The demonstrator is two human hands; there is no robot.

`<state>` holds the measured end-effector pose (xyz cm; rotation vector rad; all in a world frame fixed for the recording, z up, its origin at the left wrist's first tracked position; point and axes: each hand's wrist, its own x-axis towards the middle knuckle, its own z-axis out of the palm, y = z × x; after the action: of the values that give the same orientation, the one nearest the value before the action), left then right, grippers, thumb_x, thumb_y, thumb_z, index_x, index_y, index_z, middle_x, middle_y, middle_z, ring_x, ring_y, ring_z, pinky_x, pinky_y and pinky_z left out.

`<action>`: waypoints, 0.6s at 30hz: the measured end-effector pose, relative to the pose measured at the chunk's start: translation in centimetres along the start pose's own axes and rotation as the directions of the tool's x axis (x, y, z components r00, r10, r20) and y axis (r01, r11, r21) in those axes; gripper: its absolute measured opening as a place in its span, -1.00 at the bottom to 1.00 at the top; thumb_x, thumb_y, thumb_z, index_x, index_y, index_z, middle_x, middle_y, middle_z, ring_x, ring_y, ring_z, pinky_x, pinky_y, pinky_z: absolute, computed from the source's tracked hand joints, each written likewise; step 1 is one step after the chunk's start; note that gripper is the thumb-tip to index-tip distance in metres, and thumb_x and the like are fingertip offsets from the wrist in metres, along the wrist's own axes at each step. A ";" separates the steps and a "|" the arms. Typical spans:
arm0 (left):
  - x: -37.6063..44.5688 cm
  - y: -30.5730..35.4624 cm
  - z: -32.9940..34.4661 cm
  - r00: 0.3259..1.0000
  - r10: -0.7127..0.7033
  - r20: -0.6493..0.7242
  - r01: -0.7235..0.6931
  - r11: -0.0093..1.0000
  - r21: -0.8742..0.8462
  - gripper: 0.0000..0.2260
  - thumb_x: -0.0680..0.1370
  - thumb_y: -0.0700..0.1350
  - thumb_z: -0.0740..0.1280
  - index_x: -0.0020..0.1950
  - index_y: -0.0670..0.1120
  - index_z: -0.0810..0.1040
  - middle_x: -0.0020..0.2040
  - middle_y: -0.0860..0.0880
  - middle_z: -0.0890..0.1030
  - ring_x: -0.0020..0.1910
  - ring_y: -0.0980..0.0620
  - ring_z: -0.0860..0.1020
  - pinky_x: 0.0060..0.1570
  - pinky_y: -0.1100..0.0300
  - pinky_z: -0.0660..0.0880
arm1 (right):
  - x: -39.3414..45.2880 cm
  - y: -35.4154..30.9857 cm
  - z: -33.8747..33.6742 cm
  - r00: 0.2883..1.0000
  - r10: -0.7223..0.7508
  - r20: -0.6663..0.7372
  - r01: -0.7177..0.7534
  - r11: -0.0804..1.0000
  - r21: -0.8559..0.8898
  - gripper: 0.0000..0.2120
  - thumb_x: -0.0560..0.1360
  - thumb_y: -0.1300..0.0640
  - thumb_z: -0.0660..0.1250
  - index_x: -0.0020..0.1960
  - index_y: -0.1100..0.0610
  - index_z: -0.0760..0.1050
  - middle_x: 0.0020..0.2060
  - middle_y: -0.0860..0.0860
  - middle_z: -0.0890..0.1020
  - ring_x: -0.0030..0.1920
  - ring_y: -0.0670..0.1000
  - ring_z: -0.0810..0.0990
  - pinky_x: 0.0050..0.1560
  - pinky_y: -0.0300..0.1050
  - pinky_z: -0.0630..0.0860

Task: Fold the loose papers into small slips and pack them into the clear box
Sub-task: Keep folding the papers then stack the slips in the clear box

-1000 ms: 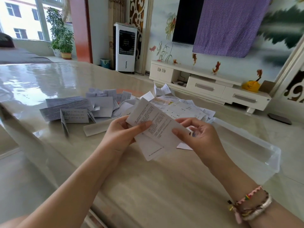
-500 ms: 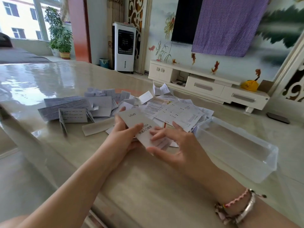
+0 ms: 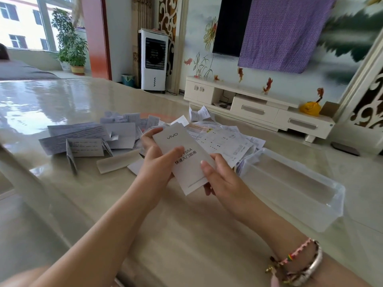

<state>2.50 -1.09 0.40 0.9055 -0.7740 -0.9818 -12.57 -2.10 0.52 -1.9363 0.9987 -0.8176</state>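
Head view looks down on a glossy table (image 3: 62, 204) where both hands hold one folded booklet (image 3: 182, 158) above the surface, its grey cover printed "vivo" and facing up; the left hand (image 3: 154, 162) grips its left edge with the thumb curled over the front and fingers behind; the right hand (image 3: 219, 179) pinches the lower right edge, thumb on the front, fingers under it.

As for progress, I judge the job barely started — the clear box (image 3: 294, 195) sits just right of the hands with its lid off, and nothing can be made out inside it; the booklet looks already folded down to a narrow slip, so it may be close to ready for the box, though whether it needs another fold I cannot tell. Most of the work is left: a spread of loose papers (image 3: 223, 139) lies behind the hands, touching the near-left corner of the box, and a second scatter of partly folded sheets (image 3: 87, 139) lies to the left, some standing on their creases.

Around the table stand a white air cooler (image 3: 154, 59), a potted plant (image 3: 71, 44) by the window, and a low white TV cabinet (image 3: 259, 108) under a screen half covered by purple cloth (image 3: 279, 32); none of it blocks the short path to the box — only the paper heap crowds its left end.
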 end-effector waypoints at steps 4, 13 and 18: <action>0.6 -0.5 1.6 0.999 0.044 0.031 -0.046 0.998 0.050 -0.57 0.57 -0.29 0.30 0.27 0.11 0.22 -0.02 -0.01 0.58 -0.08 0.04 0.60 -0.16 0.06 0.57 | 0.2 -0.5 -1.9 0.993 0.085 -0.085 -0.079 0.994 0.072 -0.91 0.61 0.14 0.22 0.08 0.08 0.47 -0.28 0.03 0.56 -0.46 -0.09 0.43 -0.28 -0.12 0.40; 2.9 -1.2 6.0 0.969 -0.069 0.237 0.012 0.973 0.232 -0.70 0.61 -0.06 0.23 0.32 0.07 0.27 0.17 -0.06 0.55 0.09 0.03 0.56 0.07 0.11 0.53 | 1.3 -1.7 -10.7 0.894 0.204 -0.399 -0.179 0.979 0.099 -0.87 0.60 0.19 0.23 0.09 0.03 0.51 -0.22 0.07 0.63 -0.47 -0.11 0.48 -0.40 -0.20 0.39; 4.1 -3.5 6.8 0.923 0.126 0.363 -0.353 0.653 0.670 -0.73 0.64 -0.08 0.18 0.34 0.01 0.43 0.31 0.08 0.47 0.30 0.08 0.42 0.19 0.23 0.34 | 3.1 0.5 -17.1 0.796 0.361 -0.486 -0.346 0.930 0.125 -0.89 0.58 0.24 0.23 0.02 0.09 0.50 -0.23 0.04 0.62 -0.37 -0.08 0.45 -0.41 -0.21 0.32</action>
<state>-3.17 -7.71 0.69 1.3106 -1.5694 -0.5428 -24.99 -10.96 8.82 -1.4563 1.5936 -1.1315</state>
